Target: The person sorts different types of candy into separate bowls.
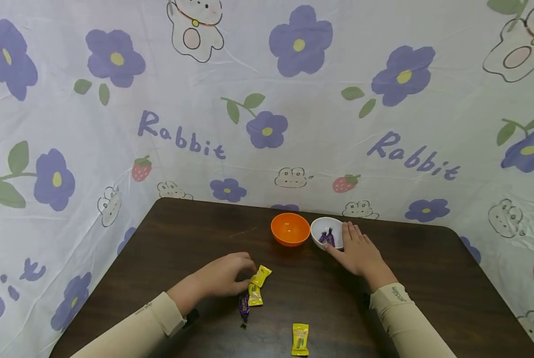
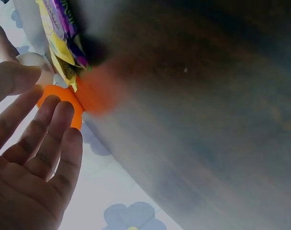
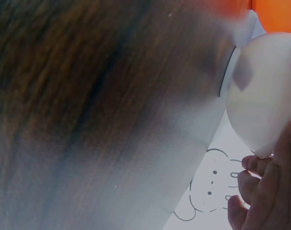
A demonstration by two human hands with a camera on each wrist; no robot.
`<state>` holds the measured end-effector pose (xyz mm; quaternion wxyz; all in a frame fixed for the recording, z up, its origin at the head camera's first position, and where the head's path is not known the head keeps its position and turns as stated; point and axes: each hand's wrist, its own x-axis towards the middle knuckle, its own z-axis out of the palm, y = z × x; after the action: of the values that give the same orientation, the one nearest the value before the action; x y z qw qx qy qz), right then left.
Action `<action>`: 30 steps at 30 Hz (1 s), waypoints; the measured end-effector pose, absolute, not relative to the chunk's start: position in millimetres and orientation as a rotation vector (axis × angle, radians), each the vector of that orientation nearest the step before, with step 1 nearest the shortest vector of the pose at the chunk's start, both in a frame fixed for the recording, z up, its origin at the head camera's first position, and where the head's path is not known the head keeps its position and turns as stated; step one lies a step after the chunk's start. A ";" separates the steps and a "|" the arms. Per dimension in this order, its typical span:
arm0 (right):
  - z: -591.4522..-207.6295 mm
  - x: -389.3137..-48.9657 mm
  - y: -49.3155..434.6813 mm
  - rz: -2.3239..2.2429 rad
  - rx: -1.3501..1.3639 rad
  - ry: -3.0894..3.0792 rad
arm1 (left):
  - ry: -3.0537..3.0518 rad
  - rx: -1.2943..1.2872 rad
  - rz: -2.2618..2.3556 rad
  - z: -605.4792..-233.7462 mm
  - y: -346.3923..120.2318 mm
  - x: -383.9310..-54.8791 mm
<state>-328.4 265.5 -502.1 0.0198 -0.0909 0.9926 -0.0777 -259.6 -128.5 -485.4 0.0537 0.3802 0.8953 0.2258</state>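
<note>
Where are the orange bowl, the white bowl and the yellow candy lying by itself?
Orange bowl (image 1: 290, 229): head view, its bare inside.
White bowl (image 1: 325, 223): head view, inner far wall.
Yellow candy (image 1: 300, 340): head view, middle of wrapper.

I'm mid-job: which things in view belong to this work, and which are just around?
Likely in the job:
- white bowl, touched by right hand
- purple candies inside it
- two yellow candies, one purple candy, near left hand
- orange bowl
- lone yellow candy

Just around:
- patterned cloth
- dark table

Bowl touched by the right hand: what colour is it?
The bowl is white; it shows best in head view.
</note>
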 end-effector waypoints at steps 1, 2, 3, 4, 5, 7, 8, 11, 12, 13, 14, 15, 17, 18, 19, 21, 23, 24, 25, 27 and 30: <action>-501.9 -328.2 265.3 -0.243 -0.284 3.078 | 2.717 1.161 0.683 -485.4 -129.2 -258.7; -501.7 -328.0 265.0 -0.243 -0.286 3.077 | 2.712 1.171 0.685 -485.4 -130.0 -257.6; -501.5 -327.8 264.8 -0.242 -0.286 3.076 | 2.707 1.174 0.687 -485.4 -130.9 -256.5; -501.3 -327.7 264.6 -0.241 -0.285 3.075 | 2.702 1.181 0.688 -485.6 -131.6 -255.7; -501.0 -327.7 264.4 -0.241 -0.284 3.076 | 2.700 1.178 0.685 -485.9 -132.3 -254.9; -500.4 -327.6 264.1 -0.243 -0.281 3.077 | 2.697 1.168 0.683 -486.8 -133.8 -254.0; -500.1 -327.6 264.0 -0.243 -0.279 3.078 | 2.694 1.160 0.684 -487.2 -134.6 -253.5; -499.3 -327.5 263.8 -0.242 -0.272 3.081 | 2.693 1.131 0.684 -489.5 -136.7 -252.7; -499.1 -327.4 263.7 -0.240 -0.269 3.080 | 2.691 1.128 0.688 -490.5 -137.6 -252.5; -498.9 -327.3 263.6 -0.239 -0.267 3.080 | 2.688 1.124 0.694 -491.5 -138.3 -251.9; -498.7 -327.1 263.5 -0.238 -0.264 3.078 | 2.683 1.122 0.702 -492.9 -139.0 -251.2; -498.4 -326.8 263.2 -0.241 -0.262 3.076 | 2.676 1.122 0.709 -494.2 -139.8 -250.4; -497.9 -326.2 263.0 -0.243 -0.261 3.074 | 2.660 1.134 0.728 -497.0 -141.0 -248.8; -497.6 -325.8 262.9 -0.246 -0.261 3.074 | 2.653 1.138 0.737 -498.2 -141.6 -248.0; -497.4 -325.4 262.9 -0.247 -0.261 3.075 | 2.649 1.138 0.744 -499.6 -141.9 -247.3; -497.3 -324.9 263.1 -0.248 -0.261 3.077 | 2.643 1.147 0.755 -501.3 -142.6 -246.1; -497.6 -324.7 263.3 -0.246 -0.261 3.080 | 2.647 1.147 0.755 -502.8 -143.2 -245.5; -497.7 -324.6 263.3 -0.247 -0.260 3.080 | 2.649 1.148 0.753 -503.5 -143.5 -245.1; -498.0 -324.6 263.3 -0.247 -0.259 3.079 | 2.650 1.151 0.748 -504.3 -143.7 -244.9; -498.3 -324.7 263.2 -0.249 -0.258 3.077 | 2.652 1.159 0.741 -504.7 -144.1 -243.7; -498.6 -324.8 263.1 -0.250 -0.256 3.078 | 2.650 1.178 0.730 -504.2 -144.0 -241.7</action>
<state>-324.8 263.1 -498.6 0.0213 -0.0826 0.9931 -0.0808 -241.7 -144.0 -504.2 0.0753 0.3929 0.8835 0.2435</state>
